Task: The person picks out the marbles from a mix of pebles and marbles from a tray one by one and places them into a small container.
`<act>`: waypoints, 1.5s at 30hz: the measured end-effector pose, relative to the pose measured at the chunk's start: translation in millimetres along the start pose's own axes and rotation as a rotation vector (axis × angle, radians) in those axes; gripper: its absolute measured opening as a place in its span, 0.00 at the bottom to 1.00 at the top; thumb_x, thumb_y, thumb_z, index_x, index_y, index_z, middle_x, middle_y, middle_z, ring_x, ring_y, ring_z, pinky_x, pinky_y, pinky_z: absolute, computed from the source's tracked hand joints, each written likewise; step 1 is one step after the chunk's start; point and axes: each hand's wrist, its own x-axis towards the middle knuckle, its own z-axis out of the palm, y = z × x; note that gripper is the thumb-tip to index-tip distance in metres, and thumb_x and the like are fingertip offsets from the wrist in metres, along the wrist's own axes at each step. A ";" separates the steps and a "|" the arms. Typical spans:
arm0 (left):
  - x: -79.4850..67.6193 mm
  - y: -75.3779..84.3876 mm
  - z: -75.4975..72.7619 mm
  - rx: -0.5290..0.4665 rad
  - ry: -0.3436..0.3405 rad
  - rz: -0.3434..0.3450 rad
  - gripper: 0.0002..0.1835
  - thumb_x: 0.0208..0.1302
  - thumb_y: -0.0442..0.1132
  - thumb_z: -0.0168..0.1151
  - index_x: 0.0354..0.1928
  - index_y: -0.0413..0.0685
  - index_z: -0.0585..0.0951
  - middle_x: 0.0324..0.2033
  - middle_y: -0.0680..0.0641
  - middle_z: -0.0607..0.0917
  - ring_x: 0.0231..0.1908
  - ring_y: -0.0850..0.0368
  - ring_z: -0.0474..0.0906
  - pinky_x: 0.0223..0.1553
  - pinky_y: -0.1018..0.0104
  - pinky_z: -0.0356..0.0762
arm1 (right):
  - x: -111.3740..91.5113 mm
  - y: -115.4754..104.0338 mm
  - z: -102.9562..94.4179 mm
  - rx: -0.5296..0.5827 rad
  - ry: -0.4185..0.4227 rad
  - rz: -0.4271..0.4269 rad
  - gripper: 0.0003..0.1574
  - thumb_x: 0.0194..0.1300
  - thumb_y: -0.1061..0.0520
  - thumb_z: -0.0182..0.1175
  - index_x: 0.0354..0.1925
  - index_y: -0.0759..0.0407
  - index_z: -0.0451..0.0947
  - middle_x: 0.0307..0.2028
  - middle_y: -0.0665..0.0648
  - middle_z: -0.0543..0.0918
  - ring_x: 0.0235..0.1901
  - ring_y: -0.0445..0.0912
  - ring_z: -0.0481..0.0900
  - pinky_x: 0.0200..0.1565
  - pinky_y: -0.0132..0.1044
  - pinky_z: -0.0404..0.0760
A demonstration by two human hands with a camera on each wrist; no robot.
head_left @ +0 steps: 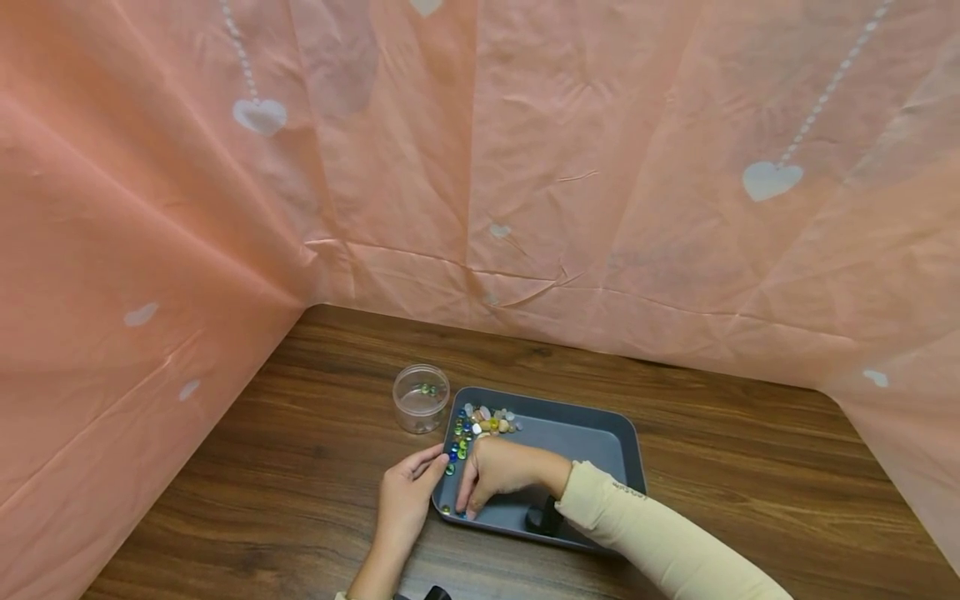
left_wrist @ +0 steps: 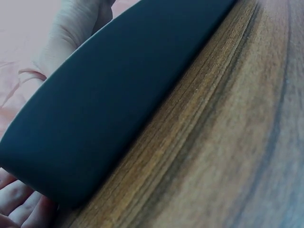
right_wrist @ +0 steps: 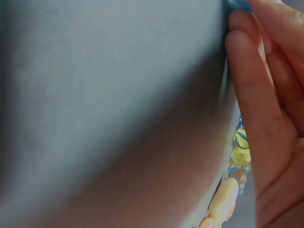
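Note:
My left hand [head_left: 405,498] holds the left rim of a grey rectangular tray [head_left: 577,410], thumb at the edge. In the left wrist view the tray's dark outer wall [left_wrist: 104,90] fills the middle, with fingers [left_wrist: 21,204] against its corner. My right hand [head_left: 498,471] reaches down into the tray's near left corner. Its thumb and fingertips pinch a blue marble [right_wrist: 241,4], partly hidden by them. A marble [head_left: 446,509] lies beside these fingertips. Several glass marbles [head_left: 462,446] line the tray's left side, and pale pebbles [head_left: 504,425] are heaped at its far left.
A clear round tub [head_left: 421,411] with a few marbles in it stands just beyond the tray's far left corner. A black object [head_left: 542,520] shows below the right wrist. Wooden tabletop [head_left: 337,375] surrounds the tray, and pink curtains [head_left: 525,167] hang behind and at the sides.

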 end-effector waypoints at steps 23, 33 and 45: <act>1.2 -0.4 1.5 0.011 0.008 -0.003 0.15 0.65 0.38 0.67 0.49 0.35 0.85 0.43 0.37 0.89 0.46 0.49 0.87 0.45 0.65 0.85 | 4.7 24.1 -40.1 0.898 0.481 0.025 0.24 0.68 0.67 0.59 0.58 0.82 0.71 0.35 0.49 0.89 0.38 0.37 0.87 0.47 0.32 0.84; 0.5 1.7 0.5 0.015 0.020 -0.004 0.15 0.64 0.38 0.67 0.49 0.36 0.86 0.43 0.37 0.89 0.45 0.50 0.87 0.44 0.68 0.84 | 28.6 -6.4 -52.1 0.793 0.615 0.027 0.19 0.66 0.64 0.63 0.53 0.75 0.80 0.43 0.59 0.90 0.46 0.48 0.88 0.54 0.42 0.82; 0.4 1.7 0.6 0.016 0.016 0.000 0.16 0.65 0.39 0.67 0.49 0.35 0.85 0.43 0.38 0.89 0.46 0.50 0.87 0.44 0.70 0.84 | 58.2 -45.4 -60.0 -0.238 0.712 -0.083 0.06 0.62 0.63 0.67 0.36 0.63 0.89 0.34 0.58 0.91 0.32 0.46 0.88 0.29 0.24 0.78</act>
